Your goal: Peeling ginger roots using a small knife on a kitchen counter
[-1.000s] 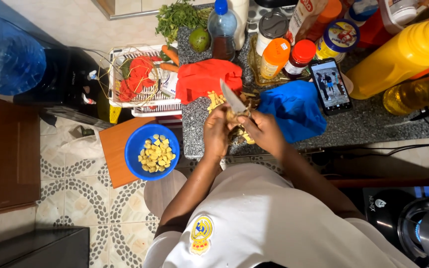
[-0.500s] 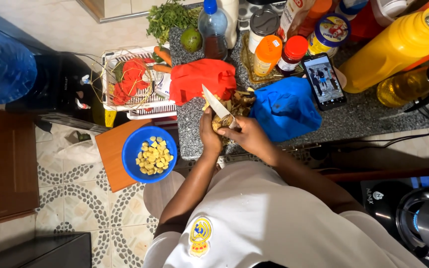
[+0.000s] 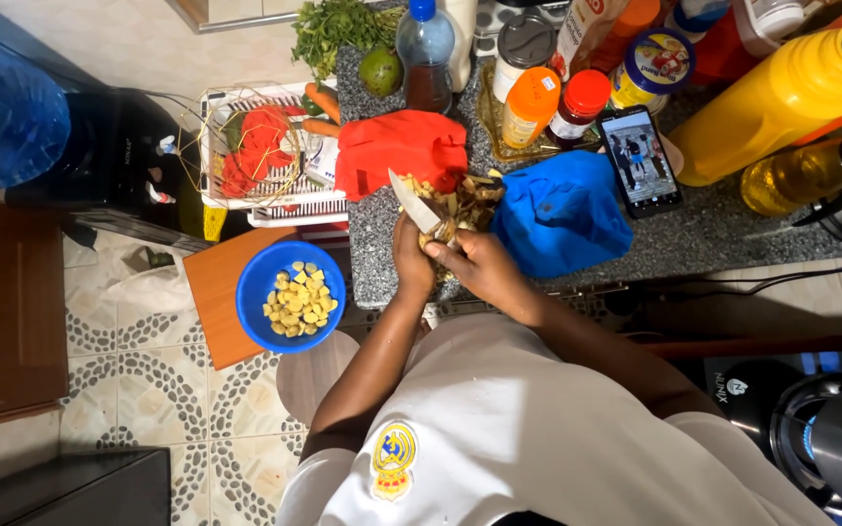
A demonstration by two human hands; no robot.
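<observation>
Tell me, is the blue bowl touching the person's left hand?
Apart. The head view shows the blue bowl on an orange board, off the counter's edge, with floor and counter edge plainly between it and the left hand, which is up at the knife.

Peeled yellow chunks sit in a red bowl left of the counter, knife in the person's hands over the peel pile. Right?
Not quite: the head view shows the bowl is blue, not red. The rest holds: yellow chunks in it, left of the counter, knife over the peel pile.

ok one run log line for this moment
left hand: holds knife | right hand: grips small brown piece, kind unclear | peels: on counter | blue bowl: yellow chunks
</observation>
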